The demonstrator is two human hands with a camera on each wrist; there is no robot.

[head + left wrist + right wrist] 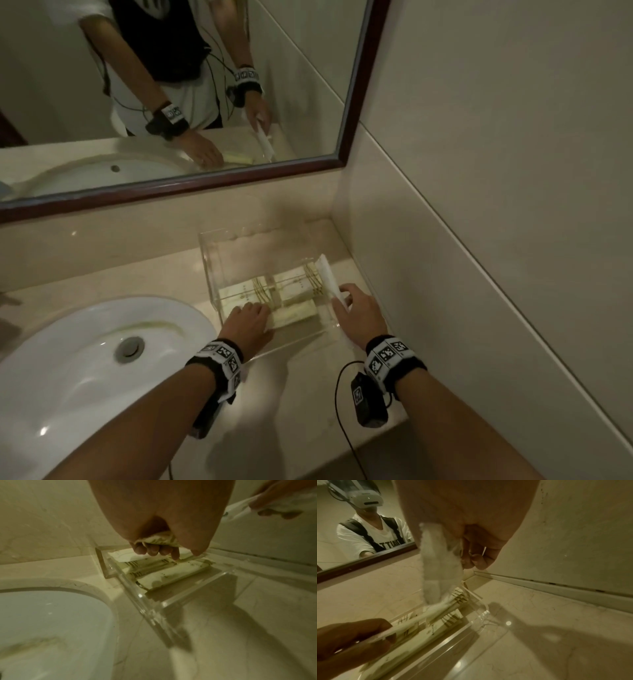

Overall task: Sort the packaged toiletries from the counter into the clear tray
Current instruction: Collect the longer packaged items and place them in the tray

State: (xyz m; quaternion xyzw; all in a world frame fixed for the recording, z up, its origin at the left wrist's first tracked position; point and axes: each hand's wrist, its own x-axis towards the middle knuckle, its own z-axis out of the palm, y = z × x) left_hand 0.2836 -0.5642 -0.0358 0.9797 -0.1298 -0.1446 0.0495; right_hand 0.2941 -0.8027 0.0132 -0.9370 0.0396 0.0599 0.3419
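Right hand (359, 310) holds white packet (328, 278) lengthwise, pointing away

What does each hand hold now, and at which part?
The left hand grips a striped packet around one end, above the clear tray. The right hand pinches a long white packet at its lower end.

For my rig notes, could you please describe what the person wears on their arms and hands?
Both forearms are bare, with no sleeves or gloves. Each wrist carries a black band faced with white panels of black square-code markers. A small black box bearing its own marker hangs under the right wrist, and a thin black cable loops down from it. A similar dark box sits under the left wrist.
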